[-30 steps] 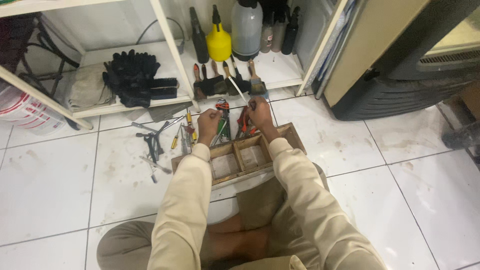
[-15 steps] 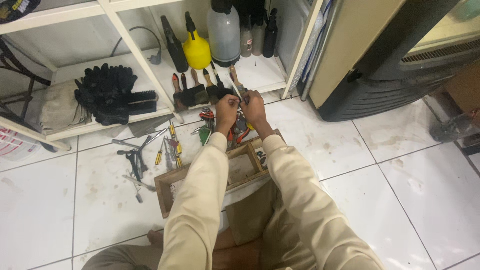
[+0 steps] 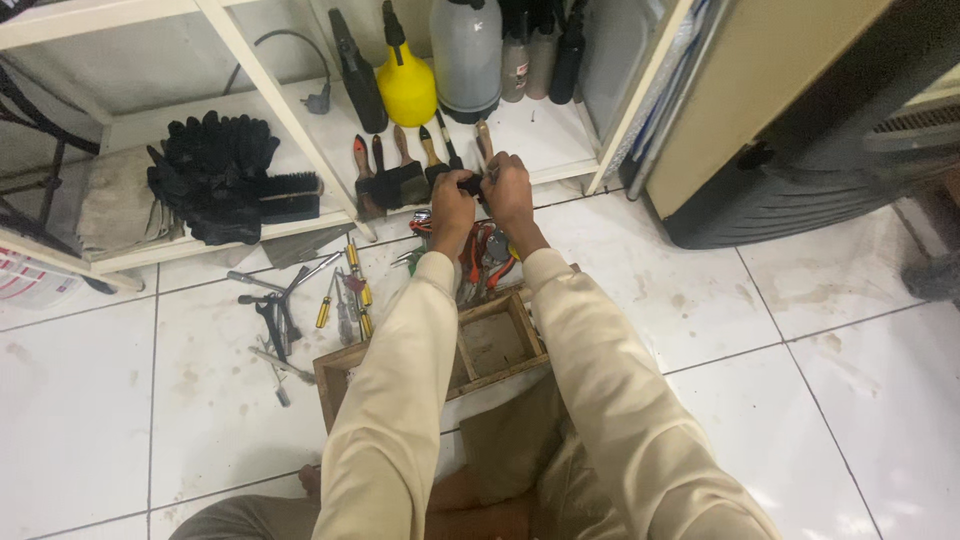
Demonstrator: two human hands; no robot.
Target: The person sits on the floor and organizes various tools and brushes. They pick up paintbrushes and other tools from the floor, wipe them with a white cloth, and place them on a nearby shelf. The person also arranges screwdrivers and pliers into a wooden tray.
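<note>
Both arms in beige sleeves reach forward over a wooden compartment box (image 3: 495, 345) on the floor. My left hand (image 3: 452, 208) and my right hand (image 3: 508, 190) meet at the shelf edge, both closed on a small dark paintbrush head (image 3: 470, 184). Several paintbrushes (image 3: 395, 178) lie in a row on the low white shelf (image 3: 540, 140) right beside the hands. Red-handled pliers and other tools (image 3: 480, 255) sit in the box's far end, under my wrists.
Screwdrivers and metal tools (image 3: 320, 295) are scattered on the white tile floor at left. Black gloves and a black brush (image 3: 225, 180) lie on the left shelf. A yellow spray bottle (image 3: 407, 85) and grey bottles stand behind. A dark appliance (image 3: 800, 170) stands right.
Both hands rose from the tool box and moved forward to the shelf edge, closing together on a dark brush. The camera tilted forward, so the shelf looks nearer.
</note>
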